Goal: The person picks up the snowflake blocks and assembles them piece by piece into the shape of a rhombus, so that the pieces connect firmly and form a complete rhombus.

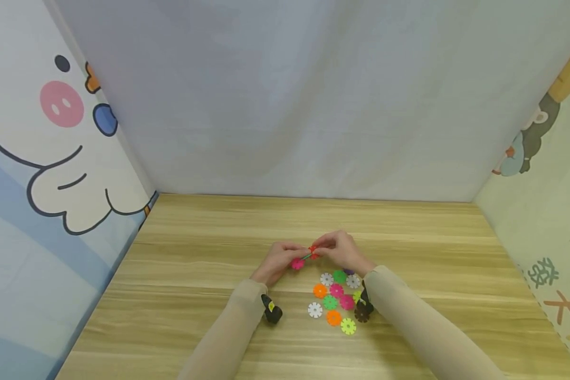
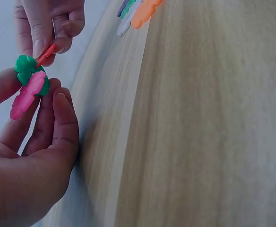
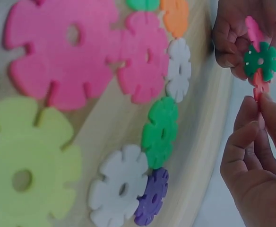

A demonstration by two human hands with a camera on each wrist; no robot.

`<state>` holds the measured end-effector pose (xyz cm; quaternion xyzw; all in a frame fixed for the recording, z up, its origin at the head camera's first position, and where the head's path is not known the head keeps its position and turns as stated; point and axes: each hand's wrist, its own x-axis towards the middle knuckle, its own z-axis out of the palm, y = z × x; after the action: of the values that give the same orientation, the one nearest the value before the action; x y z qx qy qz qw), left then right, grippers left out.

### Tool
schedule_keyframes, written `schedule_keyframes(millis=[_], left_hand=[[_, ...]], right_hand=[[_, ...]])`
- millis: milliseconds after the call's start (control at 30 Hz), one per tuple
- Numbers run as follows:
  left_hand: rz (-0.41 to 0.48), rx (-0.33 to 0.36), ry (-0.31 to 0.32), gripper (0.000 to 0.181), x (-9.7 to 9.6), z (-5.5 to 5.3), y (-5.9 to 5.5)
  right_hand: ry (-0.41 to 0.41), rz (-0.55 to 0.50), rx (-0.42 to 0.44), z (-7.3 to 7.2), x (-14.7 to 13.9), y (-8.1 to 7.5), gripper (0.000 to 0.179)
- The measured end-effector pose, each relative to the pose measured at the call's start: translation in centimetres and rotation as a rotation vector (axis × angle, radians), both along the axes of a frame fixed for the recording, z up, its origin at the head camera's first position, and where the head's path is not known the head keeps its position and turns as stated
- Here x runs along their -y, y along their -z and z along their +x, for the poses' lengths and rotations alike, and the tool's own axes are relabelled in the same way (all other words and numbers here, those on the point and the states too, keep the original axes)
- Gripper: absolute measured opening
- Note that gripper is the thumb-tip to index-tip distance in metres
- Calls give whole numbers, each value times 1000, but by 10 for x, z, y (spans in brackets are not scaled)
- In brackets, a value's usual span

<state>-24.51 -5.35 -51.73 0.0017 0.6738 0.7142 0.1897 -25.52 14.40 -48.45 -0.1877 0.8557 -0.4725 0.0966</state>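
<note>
Above the table, my left hand (image 1: 276,261) pinches a green notched plastic disc (image 2: 25,63), a snowflake-shaped building piece. A pink notched disc (image 1: 297,264) is slotted into it at an angle. My right hand (image 1: 343,251) holds a red notched disc (image 3: 261,86) between thumb and fingers. In the right wrist view the red disc's edge meets the green disc's edge; how deep it sits in the slot cannot be told. The fingers partly hide all three discs.
Several loose notched discs lie in a group on the wooden table (image 1: 195,295), among them an orange disc (image 1: 333,317), a white disc (image 1: 315,310), a yellow disc (image 1: 348,326) and a purple disc (image 3: 152,197). A pale curtain (image 1: 285,105) hangs behind the table.
</note>
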Motion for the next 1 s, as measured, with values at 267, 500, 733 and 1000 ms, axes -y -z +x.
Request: schedule_keyframes(millis=[267,500,733,1000], left_hand=[[12,22,15,15,0,0,-1],[3,46,9,19,2,0,0],[-14,46,-18,19,4,1,-1],[-13,31,-30,20,0,-1,3]], right_hand=[[19,21,11,1,2,-1,14],[47,52,0,3,-13,-4,14],[-4,148,61,2,-41,1,19],[-43,279,140,7,-65,4,26]])
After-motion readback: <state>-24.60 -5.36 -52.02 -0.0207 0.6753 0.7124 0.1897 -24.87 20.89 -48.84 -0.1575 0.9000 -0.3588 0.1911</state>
